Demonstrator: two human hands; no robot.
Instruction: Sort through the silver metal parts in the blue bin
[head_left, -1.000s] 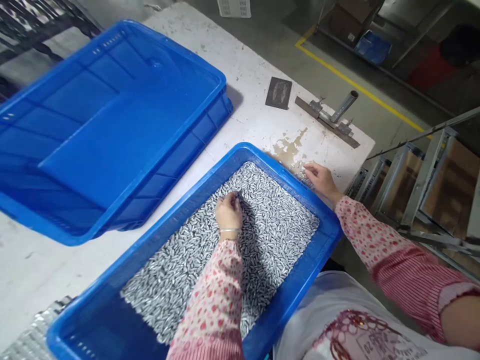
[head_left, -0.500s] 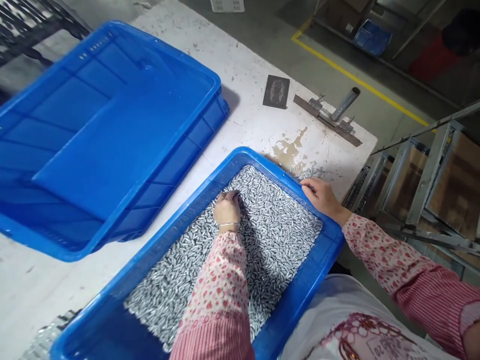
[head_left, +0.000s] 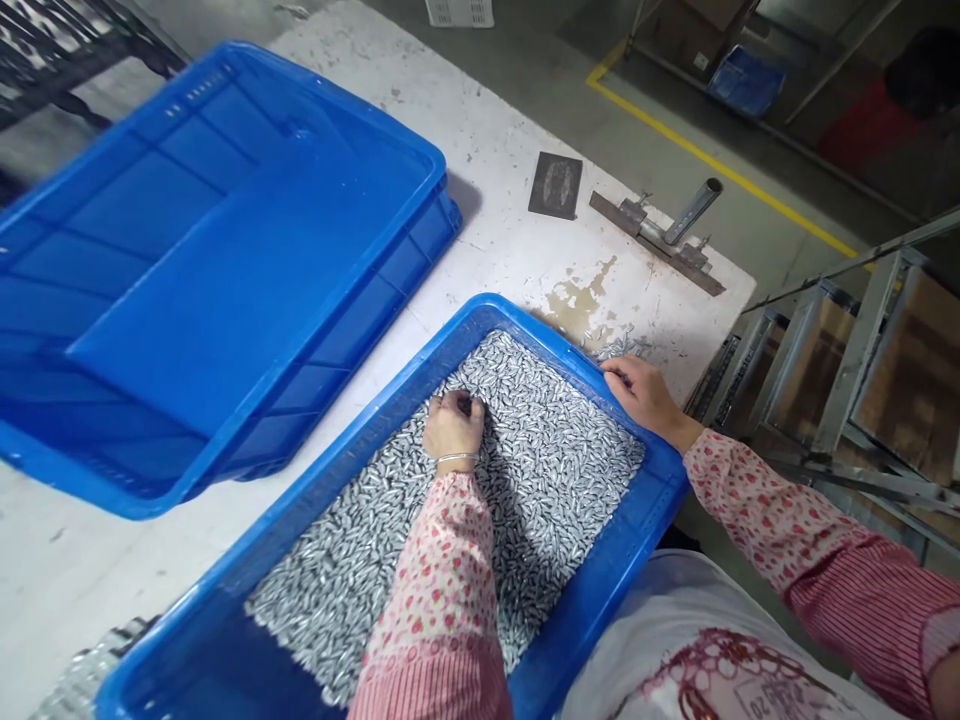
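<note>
A blue plastic bin [head_left: 491, 305] lies at a slant before me, holding a thick layer of small silvery, spindle-shaped metal pieces [head_left: 562, 440]. My left hand [head_left: 454, 425], with a thin bracelet at its wrist, rests in the pieces toward the far left side. Its fingers curl in with the thumb close to them; what they hold, if anything, is hidden. On the bin's right rim my right hand [head_left: 641, 392] is closed over the edge. Beside its fingers, loose metal pieces [head_left: 626, 345] lie on the table outside the bin.
A larger blue bin [head_left: 225, 290] stands at the left on the worn white table [head_left: 480, 120]. Farther back lie a dark square plate [head_left: 555, 185] and a metal bar fixture with an upright tube [head_left: 694, 212]. Metal racks [head_left: 847, 370] stand to the right; more silvery parts [head_left: 90, 665] lie lower left.
My left hand has drawn very slightly back toward me, and its fingers have curled tighter, showing a dark gap by the thumb. My right hand stays on the rim.
</note>
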